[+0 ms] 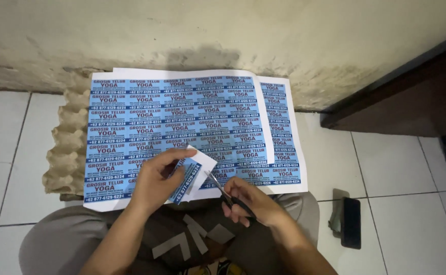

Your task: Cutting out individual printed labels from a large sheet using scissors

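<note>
We see the left hand pinching a small blue label between thumb and fingers. The right hand grips scissors, blades touching the label's white edge, above the printed sheet.

Dim, even indoor light over my view; soft shadows below my arms, slight blur, corners darkening.

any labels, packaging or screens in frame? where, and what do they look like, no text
Label sheets: two overlapping white sheets on the egg tray, grids of blue rectangular labels.
Cut label: small blue-white rectangle in left hand, scissors in right hand.
Egg tray: brown, moulded, left.
Phone: black, floor right, screen dark.
</note>
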